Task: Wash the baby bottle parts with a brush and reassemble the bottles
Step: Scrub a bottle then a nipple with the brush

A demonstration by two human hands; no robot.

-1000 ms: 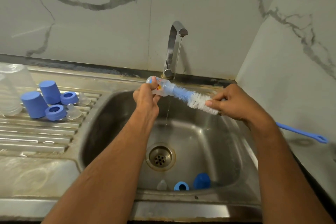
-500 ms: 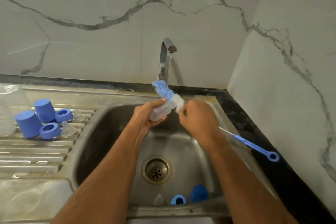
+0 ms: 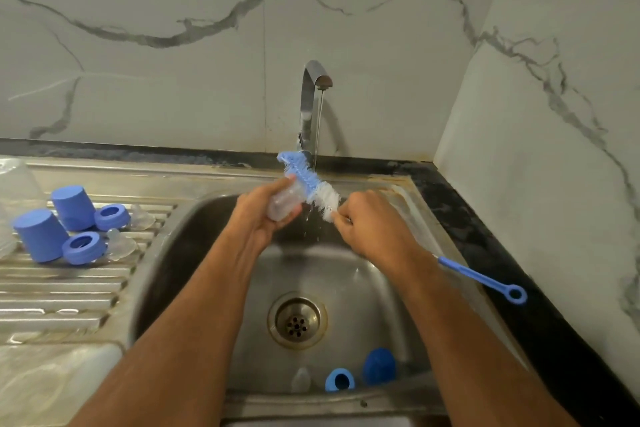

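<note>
On the draining board at the left lay two blue caps (image 3: 57, 218), two collars and clear teats. Over the sink (image 3: 207, 218), the left hand (image 3: 263, 215) curled round a clear bottle (image 3: 285, 203), its long axis slanting up to the right. Across the bottle lay the brush (image 3: 313, 189), its bristled end pointing up-left toward the running tap (image 3: 311, 97); the right hand (image 3: 372, 225) gripped its stem. The step looked like scrubbing the bottle; next, rinsing it seemed due.
</note>
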